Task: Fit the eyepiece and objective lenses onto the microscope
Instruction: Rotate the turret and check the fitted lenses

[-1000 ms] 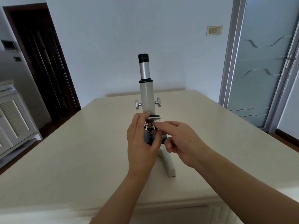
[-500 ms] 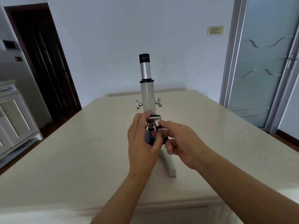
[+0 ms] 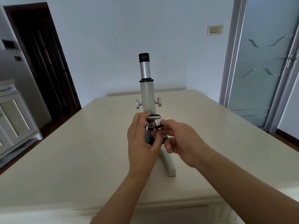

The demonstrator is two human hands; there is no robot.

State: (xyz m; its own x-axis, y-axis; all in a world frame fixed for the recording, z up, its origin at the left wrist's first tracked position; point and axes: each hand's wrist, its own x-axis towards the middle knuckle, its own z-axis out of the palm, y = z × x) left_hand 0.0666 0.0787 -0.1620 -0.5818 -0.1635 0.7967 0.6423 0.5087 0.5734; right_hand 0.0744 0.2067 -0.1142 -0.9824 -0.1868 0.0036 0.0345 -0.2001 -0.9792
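Note:
A white microscope [image 3: 147, 96] stands upright in the middle of the table. Its black-topped eyepiece [image 3: 144, 62] sits in the tube's top. Under the tube, the nosepiece [image 3: 155, 117] carries two visible objective lenses [image 3: 150, 126]. My left hand [image 3: 142, 141] cups the nosepiece from the left, fingertips at the tube's base. My right hand [image 3: 182, 141] pinches the right objective lens [image 3: 158, 124] between thumb and forefinger. The black stage [image 3: 149, 138] is mostly hidden behind my fingers.
The cream table [image 3: 80, 151] spreads wide around the microscope, whose white foot [image 3: 169, 164] points toward me. A white cabinet [image 3: 13, 117] stands at the left, a dark doorway [image 3: 43, 62] behind it, and a frosted glass door [image 3: 262, 62] at the right.
The nosepiece has turned, and a second objective has come into view on the right. My right fingers have shifted onto that lens. My left hand stays at the nosepiece.

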